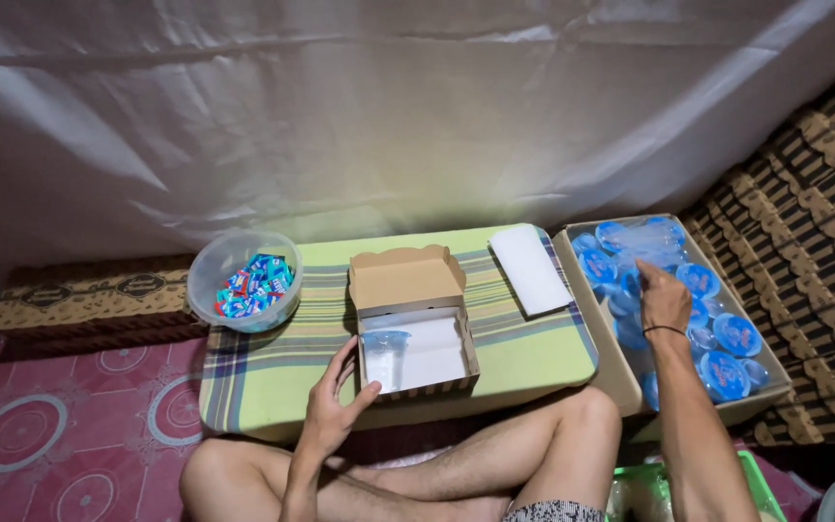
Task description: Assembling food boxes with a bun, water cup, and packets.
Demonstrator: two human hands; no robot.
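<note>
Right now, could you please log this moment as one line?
left hand steadies open cardboard box | water cup inside | right hand reaches into carton of sealed cups

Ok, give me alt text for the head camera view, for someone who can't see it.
A seated person's left hand rests against an open cardboard box holding one water cup, while the right hand reaches into a carton of blue-lidded cups. A bowl of sachets sits left.
</note>
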